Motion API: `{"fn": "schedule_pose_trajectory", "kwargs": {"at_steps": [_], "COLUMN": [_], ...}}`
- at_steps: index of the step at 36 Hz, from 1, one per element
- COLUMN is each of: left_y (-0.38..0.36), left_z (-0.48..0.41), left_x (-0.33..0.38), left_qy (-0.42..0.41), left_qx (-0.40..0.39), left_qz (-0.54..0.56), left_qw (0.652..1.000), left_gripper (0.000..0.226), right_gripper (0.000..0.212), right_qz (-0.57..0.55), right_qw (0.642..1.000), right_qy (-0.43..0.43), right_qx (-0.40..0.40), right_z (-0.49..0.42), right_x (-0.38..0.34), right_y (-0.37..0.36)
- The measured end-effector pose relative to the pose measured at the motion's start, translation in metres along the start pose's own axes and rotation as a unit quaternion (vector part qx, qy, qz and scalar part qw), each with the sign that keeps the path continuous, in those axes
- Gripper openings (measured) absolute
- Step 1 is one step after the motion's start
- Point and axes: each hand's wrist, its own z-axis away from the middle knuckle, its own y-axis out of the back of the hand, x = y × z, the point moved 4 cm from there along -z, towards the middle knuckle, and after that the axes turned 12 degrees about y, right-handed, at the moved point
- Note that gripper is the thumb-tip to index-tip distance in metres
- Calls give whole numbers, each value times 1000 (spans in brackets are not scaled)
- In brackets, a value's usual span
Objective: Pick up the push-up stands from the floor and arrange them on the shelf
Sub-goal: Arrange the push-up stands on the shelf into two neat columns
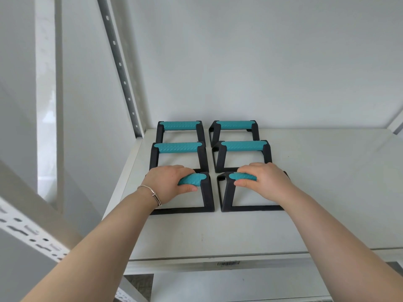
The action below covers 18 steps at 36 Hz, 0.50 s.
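Several black push-up stands with teal grips stand in two columns on the white shelf. The back pair sits near the wall, and a middle pair stands in front of it. My left hand is wrapped around the teal grip of the front left stand, which rests on the shelf. My right hand grips the handle of the front right stand the same way. Both hands hide most of those two grips.
A perforated metal upright rises at the shelf's back left corner, and another slanted rail crosses the lower left. The shelf's front edge carries a barcode label. Bare shelf surface lies to the right of the stands.
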Motion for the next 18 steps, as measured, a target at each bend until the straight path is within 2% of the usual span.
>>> {"fn": "schedule_pose_trajectory", "kwargs": {"at_steps": [18], "left_y": [0], "left_z": [1], "left_x": [1], "left_qy": [4], "left_qx": [-21], "left_qz": [-32], "left_qw": [999], "left_gripper": [59], "right_gripper": [39], "right_qz": [28], "right_qw": [999], "right_qy": [17], "right_qx": [0], "right_z": [1], "right_x": [-5], "right_y": [0]}}
